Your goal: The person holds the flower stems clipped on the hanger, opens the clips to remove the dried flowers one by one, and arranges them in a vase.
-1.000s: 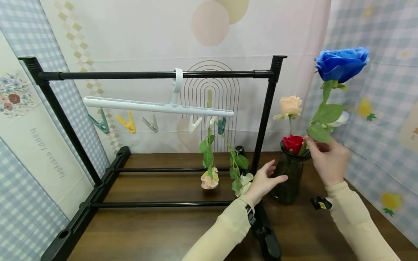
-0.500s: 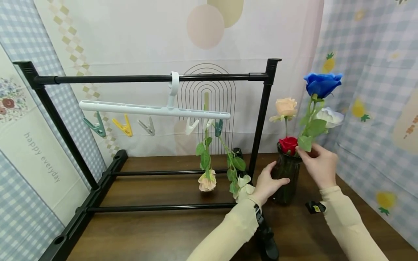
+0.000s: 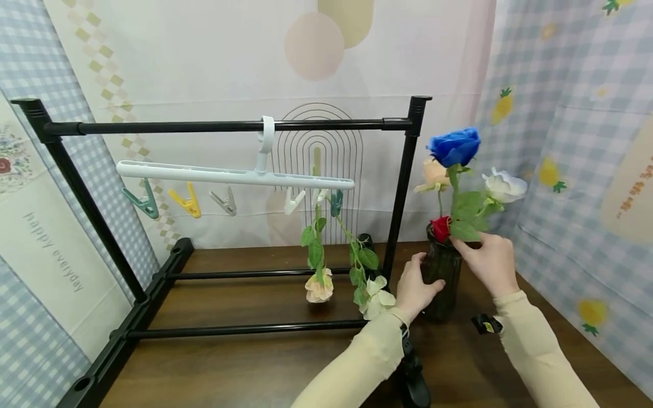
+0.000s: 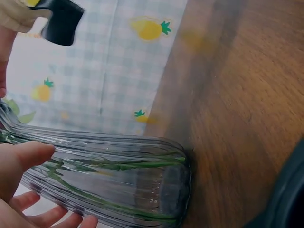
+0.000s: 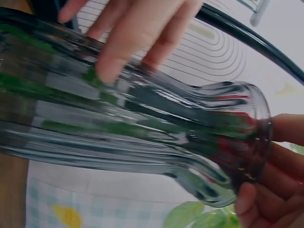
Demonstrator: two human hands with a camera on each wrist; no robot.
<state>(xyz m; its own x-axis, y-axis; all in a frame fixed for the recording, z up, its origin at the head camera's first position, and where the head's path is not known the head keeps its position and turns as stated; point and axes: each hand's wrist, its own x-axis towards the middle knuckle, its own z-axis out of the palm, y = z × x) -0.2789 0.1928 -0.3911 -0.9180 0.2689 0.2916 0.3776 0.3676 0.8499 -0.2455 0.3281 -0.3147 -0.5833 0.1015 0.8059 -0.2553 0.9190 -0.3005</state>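
A dark green ribbed glass vase (image 3: 442, 275) stands on the table at the right, stems showing through its wall in the left wrist view. My left hand (image 3: 415, 288) curves round its body, thumb on the near side and fingers behind. At the mouth, my right hand (image 3: 487, 260) pinches the stem of a blue rose (image 3: 454, 147) just under its leaves, fingertips right at the rim. A red rose (image 3: 440, 228) sits low in the mouth. A peach rose (image 3: 432, 173) rises behind, partly hidden by the blue one, and a white rose (image 3: 504, 186) leans out to the right.
A black rack (image 3: 234, 127) stands left of the vase. From it hangs a pale hanger (image 3: 224, 173) with several clips. A peach rose (image 3: 319, 286) and a white flower (image 3: 377, 297) hang upside down from clips beside my left forearm. Checked cloth walls the right side.
The blue rose has come down and left over the vase, my right hand moving with it. My left hand has closed in on the vase. The head view has shifted slightly.
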